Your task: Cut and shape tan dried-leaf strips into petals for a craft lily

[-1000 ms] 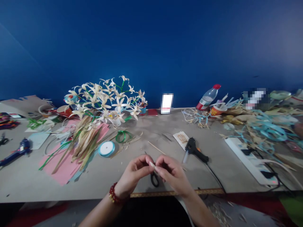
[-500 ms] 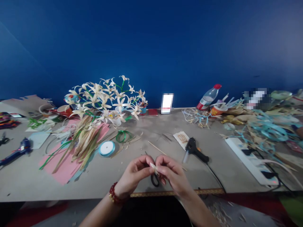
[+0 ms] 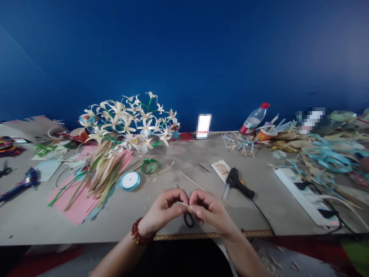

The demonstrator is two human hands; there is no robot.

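The pale strip [image 3: 183,204], at lower centre, lies flatter than in the earlier frame, where its tip pointed up; the red bracelet [image 3: 139,231] is slightly further left. Both the left hand [image 3: 167,211] and right hand [image 3: 211,212] have fingertips pinched on the strip. Counted: 1 dark loop handle [image 3: 186,222] below them, 1 black glue gun [image 3: 240,184] right of centre, 1 blue glue gun [image 3: 30,179] far left, 1 ribbon spool [image 3: 130,181] left of centre, 1 bottle [image 3: 253,119] upper right.

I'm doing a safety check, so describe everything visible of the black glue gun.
The black glue gun looks plastic, lying unheld on the grey table, handle toward the near right. A black cord leaves the handle's end. Orange shows beside the body. A pale stick juts near its head, which seems to touch a white card.
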